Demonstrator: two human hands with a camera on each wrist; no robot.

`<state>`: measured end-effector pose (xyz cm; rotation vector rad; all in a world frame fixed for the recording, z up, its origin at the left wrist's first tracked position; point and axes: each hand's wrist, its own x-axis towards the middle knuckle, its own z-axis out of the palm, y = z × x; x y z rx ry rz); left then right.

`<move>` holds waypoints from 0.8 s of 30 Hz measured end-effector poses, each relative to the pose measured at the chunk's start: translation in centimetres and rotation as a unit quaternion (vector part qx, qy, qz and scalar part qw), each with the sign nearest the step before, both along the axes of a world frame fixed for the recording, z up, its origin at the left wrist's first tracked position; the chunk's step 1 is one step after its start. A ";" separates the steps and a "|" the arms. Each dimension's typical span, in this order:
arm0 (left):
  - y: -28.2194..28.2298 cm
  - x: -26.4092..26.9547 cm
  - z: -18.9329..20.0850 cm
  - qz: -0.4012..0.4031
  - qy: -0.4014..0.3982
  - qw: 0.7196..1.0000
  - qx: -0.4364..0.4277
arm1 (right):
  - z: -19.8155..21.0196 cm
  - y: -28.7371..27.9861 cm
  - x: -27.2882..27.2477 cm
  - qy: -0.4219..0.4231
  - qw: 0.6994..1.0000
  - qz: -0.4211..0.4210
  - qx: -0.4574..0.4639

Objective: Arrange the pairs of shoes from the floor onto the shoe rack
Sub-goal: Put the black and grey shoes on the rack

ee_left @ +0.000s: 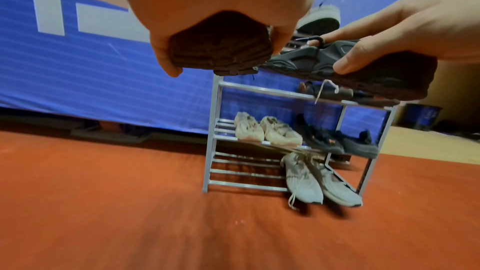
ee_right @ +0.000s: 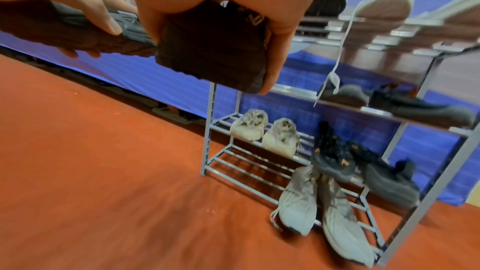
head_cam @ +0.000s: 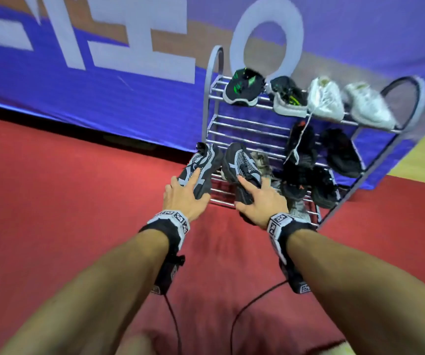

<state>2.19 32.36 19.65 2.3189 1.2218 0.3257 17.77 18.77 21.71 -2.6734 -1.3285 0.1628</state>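
I hold a pair of dark grey and black sneakers in the air before the left side of the silver shoe rack (head_cam: 244, 123). My left hand (head_cam: 185, 190) grips the left sneaker (head_cam: 203, 162) at the heel, with the dark sole (ee_left: 221, 52) showing in the left wrist view. My right hand (head_cam: 252, 193) grips the right sneaker (head_cam: 242, 162) the same way, its heel (ee_right: 215, 48) filling the right wrist view. Both toes point toward the rack, about level with its second tier.
The top tier holds a black-green pair (head_cam: 244, 87) and a white pair (head_cam: 326, 98). Black shoes (head_cam: 342, 152) fill the second tier's right half. Lower sit a beige pair (ee_left: 267, 130), a black-orange pair (ee_left: 324, 137) and a grey pair (ee_left: 311, 182). A blue banner (head_cam: 103, 98) backs the red carpet (head_cam: 78, 201).
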 end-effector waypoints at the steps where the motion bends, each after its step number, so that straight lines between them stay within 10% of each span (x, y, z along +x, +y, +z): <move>1: 0.6 0.1 1.1 -0.005 -0.011 1.000 0.007 | 1.3 0.4 0.1 -0.011 1.000 -0.005 0.011; 11: 3.7 3.6 8.6 -0.012 -0.058 0.997 0.041 | 9.7 2.0 3.6 -0.064 0.997 -0.011 0.051; 24: 1.9 6.4 3.2 -0.018 0.003 1.000 0.017 | 4.7 1.5 7.0 -0.023 0.999 0.004 -0.022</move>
